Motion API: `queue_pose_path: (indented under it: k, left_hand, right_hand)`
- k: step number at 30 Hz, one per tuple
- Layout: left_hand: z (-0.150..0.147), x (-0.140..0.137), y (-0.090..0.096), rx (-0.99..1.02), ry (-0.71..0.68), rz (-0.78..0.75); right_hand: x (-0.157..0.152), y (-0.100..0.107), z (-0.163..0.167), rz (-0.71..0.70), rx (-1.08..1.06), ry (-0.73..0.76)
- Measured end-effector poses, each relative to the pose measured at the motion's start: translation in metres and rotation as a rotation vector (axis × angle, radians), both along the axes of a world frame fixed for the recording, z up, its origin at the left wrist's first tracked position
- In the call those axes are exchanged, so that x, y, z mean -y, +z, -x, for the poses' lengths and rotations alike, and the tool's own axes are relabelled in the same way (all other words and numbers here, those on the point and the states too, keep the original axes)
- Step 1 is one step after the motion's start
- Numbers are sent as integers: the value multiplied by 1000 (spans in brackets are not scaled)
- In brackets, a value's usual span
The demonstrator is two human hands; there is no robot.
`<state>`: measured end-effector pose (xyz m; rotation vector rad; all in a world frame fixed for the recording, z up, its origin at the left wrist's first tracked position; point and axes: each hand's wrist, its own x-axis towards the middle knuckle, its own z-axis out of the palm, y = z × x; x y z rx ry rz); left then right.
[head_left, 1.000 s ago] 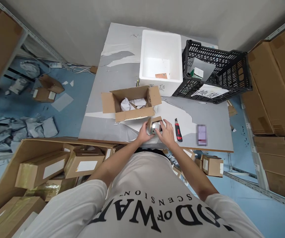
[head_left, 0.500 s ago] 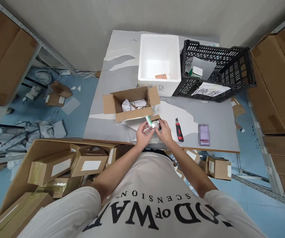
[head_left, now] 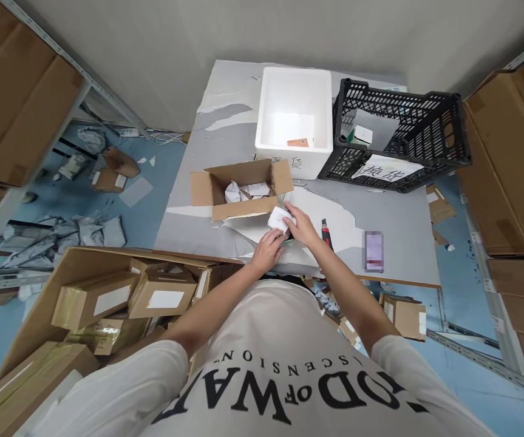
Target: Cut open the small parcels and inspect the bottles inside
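A small white box with rounded corners and small dark print is in my right hand, thumb across its face. My left hand is closed just below it, fingertips at the box's lower edge. Whatever those fingers hold is mostly hidden; a bit of green shows beneath. Just beyond my hands stands an open cardboard box with crumpled white paper inside. To the right of my right forearm lies a red and black utility knife, its lower end covered by the arm.
A white foam box with an orange-brown card in it stands at the back. Beside it is a black plastic crate. A blurred-out phone-like object lies at right. A large carton of parcels sits at the table's left front.
The green-and-white piece and the round pale piece between my fingers are no longer seen there. A white box face now shows in my right hand. My left hand has turned palm down.
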<state>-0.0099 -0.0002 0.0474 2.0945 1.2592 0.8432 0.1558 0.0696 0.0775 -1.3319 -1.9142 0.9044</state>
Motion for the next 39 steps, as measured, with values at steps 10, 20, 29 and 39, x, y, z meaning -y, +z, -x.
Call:
queue_pose_path:
  k: [10,20,29,39]
  left_hand:
    - [-5,-2,-4,212,254,70]
    - [8,-12,-8,26,76,-33]
    - [27,-29,-5,50,-23,45]
    - [30,-44,0,46,-161,51]
  right_hand:
    - [12,33,5,-47,238,-139]
    - [28,12,-11,-101,344,-56]
    - [6,6,-22,-306,444,535]
    - [11,-10,-30,-290,378,433]
